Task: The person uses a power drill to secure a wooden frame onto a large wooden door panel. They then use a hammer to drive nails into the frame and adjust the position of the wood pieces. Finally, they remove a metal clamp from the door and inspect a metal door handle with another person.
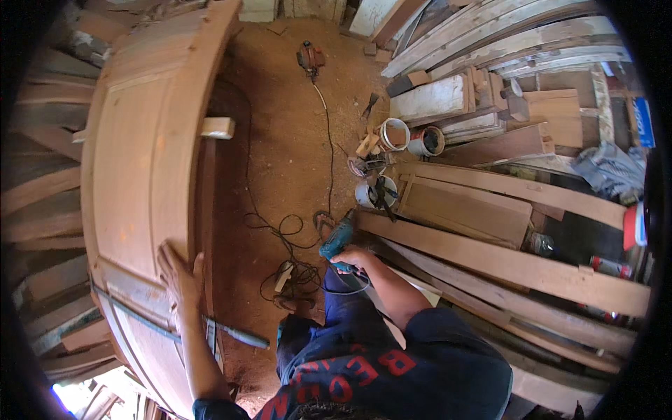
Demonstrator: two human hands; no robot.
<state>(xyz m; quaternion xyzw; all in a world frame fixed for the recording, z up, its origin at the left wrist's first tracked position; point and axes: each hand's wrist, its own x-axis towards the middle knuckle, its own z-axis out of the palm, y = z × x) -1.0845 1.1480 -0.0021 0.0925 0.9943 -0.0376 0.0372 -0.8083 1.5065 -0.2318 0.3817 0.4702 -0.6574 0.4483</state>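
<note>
A wooden panelled door (133, 168) lies along my left side, raised above the floor. My left hand (180, 280) rests on its near edge, fingers stretched out, holding nothing. Just below that hand, a long metal bar clamp (136, 313) crosses the door, and its dark handle (243, 337) sticks out past the edge. In my right hand (355, 257) is a teal power drill (337, 240), gripped by its handle beside my leg. The drill points away from me, and a cord hangs from its grip.
Tangled cords (287, 262) lie on the dusty floor (280, 161) between door and legs. A red power tool (310, 59) sits farther off. Right of centre stand a white bucket (395, 134) and other tool-filled buckets. Long planks (504, 262) and stacked boards (448, 98) fill the right side.
</note>
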